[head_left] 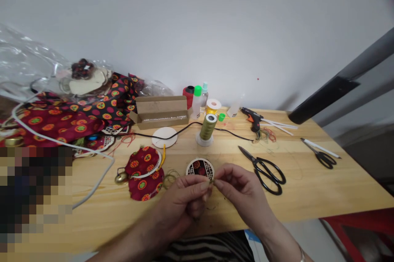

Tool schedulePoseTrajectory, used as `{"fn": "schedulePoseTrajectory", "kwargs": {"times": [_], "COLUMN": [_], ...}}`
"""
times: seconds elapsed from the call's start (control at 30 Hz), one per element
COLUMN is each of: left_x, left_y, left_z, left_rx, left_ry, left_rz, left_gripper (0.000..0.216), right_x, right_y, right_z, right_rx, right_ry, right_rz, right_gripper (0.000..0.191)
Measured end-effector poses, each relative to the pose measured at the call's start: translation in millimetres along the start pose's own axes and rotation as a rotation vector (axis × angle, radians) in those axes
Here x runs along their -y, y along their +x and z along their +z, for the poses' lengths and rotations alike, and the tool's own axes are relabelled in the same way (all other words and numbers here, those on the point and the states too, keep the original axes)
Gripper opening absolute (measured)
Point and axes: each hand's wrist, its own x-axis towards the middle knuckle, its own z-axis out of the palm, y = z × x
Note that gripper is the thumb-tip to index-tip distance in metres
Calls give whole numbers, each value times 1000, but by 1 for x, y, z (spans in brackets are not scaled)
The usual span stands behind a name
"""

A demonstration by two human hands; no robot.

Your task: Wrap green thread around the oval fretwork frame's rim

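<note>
My left hand (pixel 184 200) and my right hand (pixel 238 188) meet above the front of the wooden table (pixel 308 180). Their fingertips pinch a small bit of olive thread (pixel 211 183) between them. Just behind the fingers lies a round wooden lattice ornament (pixel 200 167) with red fabric showing through it. To its left lie red patterned fabric circles (pixel 143 172) with a white ring and a small brass bell (pixel 121 177). Loose olive thread (pixel 170 178) curls beside them.
An olive thread spool (pixel 208 127) stands behind the ornament. Black scissors (pixel 267 169) lie to the right, smaller scissors (pixel 321 155) and a glue gun (pixel 253 119) farther right. A cardboard box (pixel 160 112), bottles (pixel 197 102), patterned cloth (pixel 61 120) and plastic bags (pixel 27 69) fill the back left.
</note>
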Motion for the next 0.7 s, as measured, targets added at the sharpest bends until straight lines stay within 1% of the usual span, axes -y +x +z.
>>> {"fn": "schedulePoseTrajectory", "kwargs": {"times": [0.13, 0.23, 0.4, 0.53, 0.63, 0.7], "left_x": [1, 1, 2, 2, 1, 0], "left_y": [0, -1, -2, -1, -1, -1], "left_z": [-1, -1, 1, 4, 7, 9], "left_rx": [-19, -31, -66, -94, -129, -154], "left_ry": [-15, 11, 78, 155, 216, 250], "left_rz": [0, 22, 50, 71, 86, 100], "left_gripper": [15, 17, 18, 20, 21, 21], "right_x": [0, -3, -8, -4, 0, 1], "right_y": [-1, 1, 3, 2, 2, 3], "right_z": [1, 2, 0, -1, 0, 0], "right_rx": [77, 74, 19, -5, -42, -65], "right_ry": [120, 149, 29, -91, -149, -193], "right_rz": [-49, -89, -108, -200, -245, -246], "right_gripper": [11, 10, 8, 2, 4, 7]}}
